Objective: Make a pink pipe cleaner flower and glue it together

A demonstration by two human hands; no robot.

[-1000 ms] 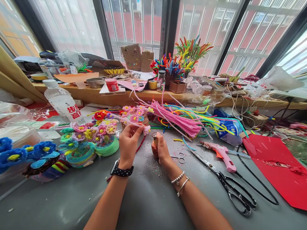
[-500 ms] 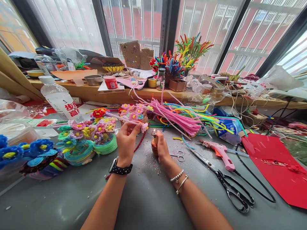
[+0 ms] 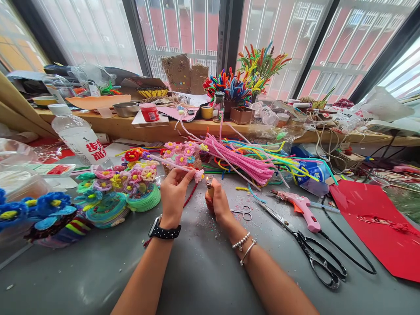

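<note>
My left hand (image 3: 173, 190) pinches a pale pink pipe cleaner whose end is shaped into a small flower (image 3: 198, 176). The stem (image 3: 164, 162) runs off to the left above the finished-looking flower bunches. In my right hand (image 3: 219, 202) is a lighter (image 3: 210, 188), held upright with a small flame at its top. That flame stands just right of the flower, with a narrow gap between them. A small pair of scissors (image 3: 244, 212) lies beside my right wrist. A dark red pipe cleaner (image 3: 190, 196) passes behind my left hand.
Pots of pipe-cleaner flowers (image 3: 141, 197) stand at left, near a plastic bottle (image 3: 78, 135). A bundle of pink pipe cleaners (image 3: 239, 159) lies behind my hands. At right are large black-handled scissors (image 3: 315, 249), a pink glue gun (image 3: 303, 208) with its cord, and red sheet (image 3: 370, 223).
The lighter's flame has come slightly nearer the flower as my right hand shifted a little left. Both grips stay the same, and the whole view has moved slightly.
</note>
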